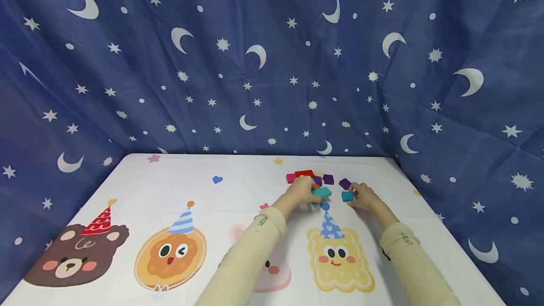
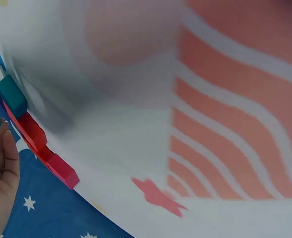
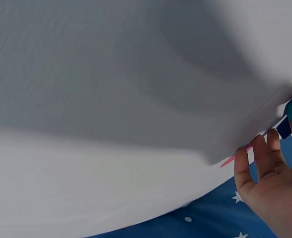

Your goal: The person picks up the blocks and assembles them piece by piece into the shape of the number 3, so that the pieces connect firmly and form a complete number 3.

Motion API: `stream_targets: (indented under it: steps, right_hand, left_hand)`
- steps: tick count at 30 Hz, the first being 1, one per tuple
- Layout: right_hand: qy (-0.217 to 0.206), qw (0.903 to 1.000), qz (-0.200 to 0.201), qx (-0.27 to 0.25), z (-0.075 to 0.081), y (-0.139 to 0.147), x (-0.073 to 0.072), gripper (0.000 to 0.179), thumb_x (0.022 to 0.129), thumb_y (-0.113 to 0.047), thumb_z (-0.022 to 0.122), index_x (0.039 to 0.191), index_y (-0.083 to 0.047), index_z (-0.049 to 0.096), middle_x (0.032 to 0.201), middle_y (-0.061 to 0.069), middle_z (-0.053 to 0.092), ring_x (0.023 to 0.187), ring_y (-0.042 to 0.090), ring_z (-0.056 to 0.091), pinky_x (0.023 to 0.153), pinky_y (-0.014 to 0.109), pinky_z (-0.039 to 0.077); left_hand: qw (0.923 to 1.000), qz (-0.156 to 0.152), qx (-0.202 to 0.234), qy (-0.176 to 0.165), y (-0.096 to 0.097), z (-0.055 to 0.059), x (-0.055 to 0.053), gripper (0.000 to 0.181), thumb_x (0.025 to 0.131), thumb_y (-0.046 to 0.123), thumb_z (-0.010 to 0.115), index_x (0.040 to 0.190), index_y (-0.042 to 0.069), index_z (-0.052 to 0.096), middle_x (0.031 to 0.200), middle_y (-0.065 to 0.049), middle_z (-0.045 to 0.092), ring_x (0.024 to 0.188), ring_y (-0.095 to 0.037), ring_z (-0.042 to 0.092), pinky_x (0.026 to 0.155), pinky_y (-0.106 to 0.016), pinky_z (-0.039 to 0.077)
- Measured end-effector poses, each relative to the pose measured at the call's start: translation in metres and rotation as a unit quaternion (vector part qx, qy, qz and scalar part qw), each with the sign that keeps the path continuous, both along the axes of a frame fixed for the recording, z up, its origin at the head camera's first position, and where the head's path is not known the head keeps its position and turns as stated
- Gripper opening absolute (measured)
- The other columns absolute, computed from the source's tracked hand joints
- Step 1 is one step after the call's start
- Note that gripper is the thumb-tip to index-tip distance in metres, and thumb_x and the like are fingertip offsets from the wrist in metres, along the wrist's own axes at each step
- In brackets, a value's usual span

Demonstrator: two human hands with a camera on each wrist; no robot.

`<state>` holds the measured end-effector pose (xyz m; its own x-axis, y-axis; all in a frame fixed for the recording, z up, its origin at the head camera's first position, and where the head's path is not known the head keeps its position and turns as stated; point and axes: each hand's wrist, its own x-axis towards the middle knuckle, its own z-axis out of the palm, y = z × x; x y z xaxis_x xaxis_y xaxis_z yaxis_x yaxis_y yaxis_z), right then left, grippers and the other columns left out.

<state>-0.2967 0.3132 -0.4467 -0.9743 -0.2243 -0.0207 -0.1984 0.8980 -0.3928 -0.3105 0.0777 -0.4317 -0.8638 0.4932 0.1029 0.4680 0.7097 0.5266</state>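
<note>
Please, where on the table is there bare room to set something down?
The widest bare patch lies left of the left hand, around the printed blue heart and beyond the printed bear. A narrower strip is free between the right hand and the table's right edge. It is crowded between and beyond the hands, where coloured blocks cluster.

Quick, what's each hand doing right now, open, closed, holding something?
Left hand: closed, holding a teal block.
Right hand: closed, pinching a blue block.

Curled left hand (image 1: 301,190), curled right hand (image 1: 364,197)
</note>
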Motion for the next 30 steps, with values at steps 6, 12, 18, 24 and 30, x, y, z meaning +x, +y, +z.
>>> stream_targets:
  steps: [6, 12, 18, 24, 30]
  right_hand:
    - [0.007, 1.0000, 0.001, 0.001, 0.005, -0.004, 0.000, 0.029, 0.077, -0.008, 0.071, 0.098, 0.003, 0.053, 0.096, 0.026, 0.053, 0.092, 0.041, 0.052, 0.086, 0.056, 0.043]
    - [0.032, 0.9992, -0.020, 0.014, -0.002, -0.008, 0.008, 0.028, 0.080, -0.008, 0.069, 0.100, 0.002, 0.053, 0.101, 0.030, 0.052, 0.091, 0.046, 0.055, 0.080, 0.056, 0.047]
    - [0.057, 0.9957, -0.060, 0.041, -0.002, -0.013, 0.010, 0.028, 0.082, -0.009, 0.069, 0.104, 0.003, 0.057, 0.103, 0.030, 0.056, 0.092, 0.046, 0.059, 0.078, 0.054, 0.050]
    - [0.077, 0.9927, -0.071, 0.060, -0.002, -0.014, 0.011, 0.028, 0.082, -0.010, 0.070, 0.103, 0.004, 0.059, 0.097, 0.025, 0.063, 0.090, 0.039, 0.062, 0.075, 0.051, 0.051]
    - [0.079, 0.9944, -0.055, 0.043, -0.001, -0.023, 0.018, 0.031, 0.080, -0.012, 0.072, 0.103, 0.005, 0.060, 0.092, 0.021, 0.065, 0.082, 0.032, 0.063, 0.067, 0.046, 0.052]
  left_hand:
    - [0.9993, -0.026, -0.011, 0.023, -0.020, 0.003, 0.001, 0.016, 0.076, 0.018, 0.074, 0.084, 0.005, 0.073, 0.067, 0.004, 0.060, 0.063, -0.006, 0.046, 0.055, -0.011, 0.038]
    - [0.9986, -0.040, -0.031, 0.015, -0.040, 0.002, 0.004, 0.020, 0.075, 0.018, 0.074, 0.089, 0.003, 0.073, 0.077, 0.000, 0.069, 0.068, -0.008, 0.050, 0.065, -0.016, 0.044]
    - [0.9977, -0.048, -0.045, 0.020, -0.055, 0.009, 0.003, 0.020, 0.076, 0.019, 0.074, 0.090, 0.005, 0.074, 0.077, 0.000, 0.069, 0.069, -0.009, 0.050, 0.066, -0.018, 0.045]
    - [0.9953, -0.072, -0.056, 0.035, -0.075, 0.015, 0.009, 0.024, 0.078, 0.021, 0.074, 0.095, 0.005, 0.074, 0.084, -0.001, 0.071, 0.072, -0.008, 0.052, 0.070, -0.017, 0.047]
    - [0.9959, -0.064, -0.047, 0.042, -0.102, 0.014, 0.026, 0.030, 0.078, 0.020, 0.073, 0.104, 0.005, 0.071, 0.091, -0.003, 0.065, 0.081, -0.014, 0.058, 0.075, -0.021, 0.048]
